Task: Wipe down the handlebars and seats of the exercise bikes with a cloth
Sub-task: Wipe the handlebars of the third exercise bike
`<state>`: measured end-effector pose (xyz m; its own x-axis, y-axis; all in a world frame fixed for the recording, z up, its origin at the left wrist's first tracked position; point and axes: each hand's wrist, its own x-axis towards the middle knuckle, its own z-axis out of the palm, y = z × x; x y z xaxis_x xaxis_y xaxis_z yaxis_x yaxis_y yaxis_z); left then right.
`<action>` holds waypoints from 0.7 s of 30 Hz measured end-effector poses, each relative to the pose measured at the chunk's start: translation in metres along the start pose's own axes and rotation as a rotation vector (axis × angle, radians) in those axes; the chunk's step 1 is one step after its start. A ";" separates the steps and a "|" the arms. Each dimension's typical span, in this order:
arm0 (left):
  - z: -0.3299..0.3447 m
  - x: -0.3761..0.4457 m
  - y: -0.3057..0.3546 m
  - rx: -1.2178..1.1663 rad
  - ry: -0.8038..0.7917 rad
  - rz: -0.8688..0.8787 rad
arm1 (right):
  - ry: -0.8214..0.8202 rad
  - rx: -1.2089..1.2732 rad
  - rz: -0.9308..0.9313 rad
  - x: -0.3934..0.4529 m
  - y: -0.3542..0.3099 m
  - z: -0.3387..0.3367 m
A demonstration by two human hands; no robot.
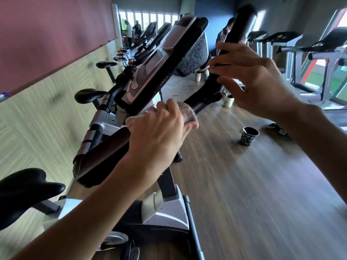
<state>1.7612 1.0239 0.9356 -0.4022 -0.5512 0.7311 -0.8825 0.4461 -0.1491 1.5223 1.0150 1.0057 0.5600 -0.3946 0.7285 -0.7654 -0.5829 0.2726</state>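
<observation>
The nearest exercise bike has a black handlebar (202,101) running from lower left up to the upper right, with a console (150,72) above it. My left hand (159,132) grips a grey cloth (185,111) wrapped around the handlebar near its middle. Higher up, my right hand (257,81) is curled round the upright end of the same handlebar (242,25). The bike's black seat (26,188) sits at the lower left.
More bikes with black seats (90,95) line the left wall. Treadmills (319,59) stand at the right. A black patterned cup (248,136) and a white cup (228,101) sit on the wooden floor. People stand far back by the windows.
</observation>
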 end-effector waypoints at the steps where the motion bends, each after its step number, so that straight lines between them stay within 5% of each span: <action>1: 0.002 0.008 0.008 0.048 0.005 -0.007 | -0.005 0.000 0.001 0.000 0.000 -0.001; 9: 0.013 0.052 0.037 0.023 0.131 -0.035 | 0.009 -0.013 0.005 0.004 -0.003 -0.002; 15: 0.014 0.006 0.008 0.057 0.119 -0.042 | 0.031 -0.009 0.036 0.002 -0.004 0.003; 21: 0.010 0.056 0.042 0.023 0.077 -0.053 | 0.032 0.002 0.063 0.004 -0.007 0.002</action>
<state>1.6989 1.0047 0.9637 -0.3352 -0.5175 0.7873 -0.9080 0.4004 -0.1233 1.5306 1.0158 1.0056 0.5003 -0.4079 0.7638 -0.7982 -0.5592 0.2242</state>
